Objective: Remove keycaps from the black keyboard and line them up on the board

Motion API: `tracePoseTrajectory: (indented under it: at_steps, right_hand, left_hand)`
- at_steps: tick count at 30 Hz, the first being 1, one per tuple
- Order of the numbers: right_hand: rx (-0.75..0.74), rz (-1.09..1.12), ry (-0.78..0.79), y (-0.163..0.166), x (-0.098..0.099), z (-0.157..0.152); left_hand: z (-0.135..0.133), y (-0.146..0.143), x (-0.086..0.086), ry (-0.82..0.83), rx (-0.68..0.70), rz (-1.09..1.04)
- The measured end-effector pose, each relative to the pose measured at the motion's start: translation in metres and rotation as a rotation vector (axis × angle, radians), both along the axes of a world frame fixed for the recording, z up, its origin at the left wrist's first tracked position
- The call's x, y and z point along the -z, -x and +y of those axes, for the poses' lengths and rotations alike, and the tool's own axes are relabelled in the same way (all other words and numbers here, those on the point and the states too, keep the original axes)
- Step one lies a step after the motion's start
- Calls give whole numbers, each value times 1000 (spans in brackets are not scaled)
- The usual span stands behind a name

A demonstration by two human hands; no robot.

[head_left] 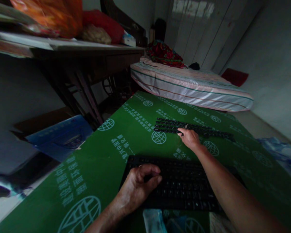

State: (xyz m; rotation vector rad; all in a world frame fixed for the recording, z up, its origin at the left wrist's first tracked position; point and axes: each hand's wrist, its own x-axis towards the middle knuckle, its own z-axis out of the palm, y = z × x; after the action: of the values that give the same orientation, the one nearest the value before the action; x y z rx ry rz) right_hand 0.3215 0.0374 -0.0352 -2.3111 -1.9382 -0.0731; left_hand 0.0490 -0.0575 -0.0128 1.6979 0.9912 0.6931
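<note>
A black keyboard (179, 184) lies on the green board close to me. Over its left part my left hand (140, 184) is curled, thumb and index fingertip brought together; whether anything small sits between them I cannot make out. Farther out, loose black keycaps (167, 126) are laid in several long rows. My right hand (189, 138) reaches across the keyboard to the nearest row, its fingers closed at the tips around a keycap there. My right forearm covers part of the keyboard's right side.
Under everything is a green board (121, 129) printed with pale globes and characters. A light blue packet (154, 220) and a cloth lie at the near edge. Beyond stands a bed (189, 85); a cluttered table (87, 48) and a blue box (60, 137) are on the left.
</note>
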Motion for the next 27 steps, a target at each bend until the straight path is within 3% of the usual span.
tracePoseTrajectory:
  at_steps: [27]
  right_hand:
    - [-1,-28,-1,0,1,0]
  left_hand:
    - [0,-1,-3,14,-1,-7]
